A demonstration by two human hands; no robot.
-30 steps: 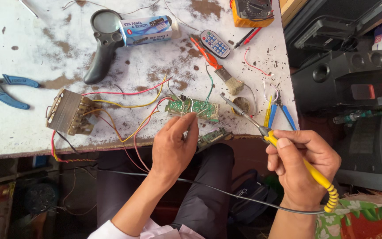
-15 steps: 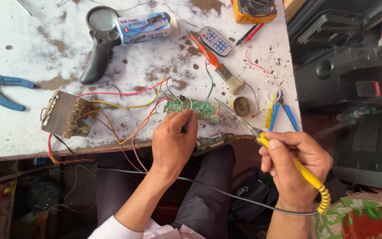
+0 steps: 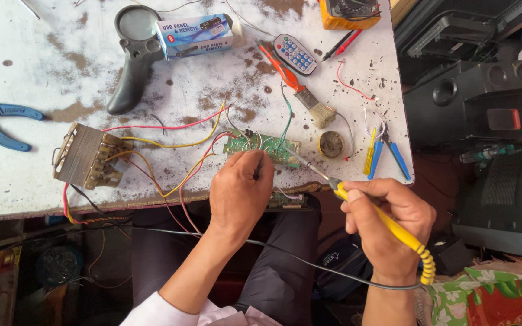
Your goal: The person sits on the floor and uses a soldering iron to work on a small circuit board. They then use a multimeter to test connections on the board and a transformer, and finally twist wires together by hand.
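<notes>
Soldering at the green circuit board (image 3: 264, 148)
Right hand (image 3: 388, 226) grips the yellow soldering iron (image 3: 388, 226) (shifted slightly left); left hand (image 3: 240, 190) fingers stay pinched closed at the board.

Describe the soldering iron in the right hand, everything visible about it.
The soldering iron has a yellow plastic-looking handle, a coiled yellow strain relief at its rear and a thin grey metal shaft. The right hand grips it like a pen, tilted, tip aimed up-left at the green circuit board beside the left hand. A grey cord trails from its rear.

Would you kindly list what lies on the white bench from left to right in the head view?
Blue-handled pliers → transformer → green circuit board → round flux tin → blue-handled cutters.
</notes>
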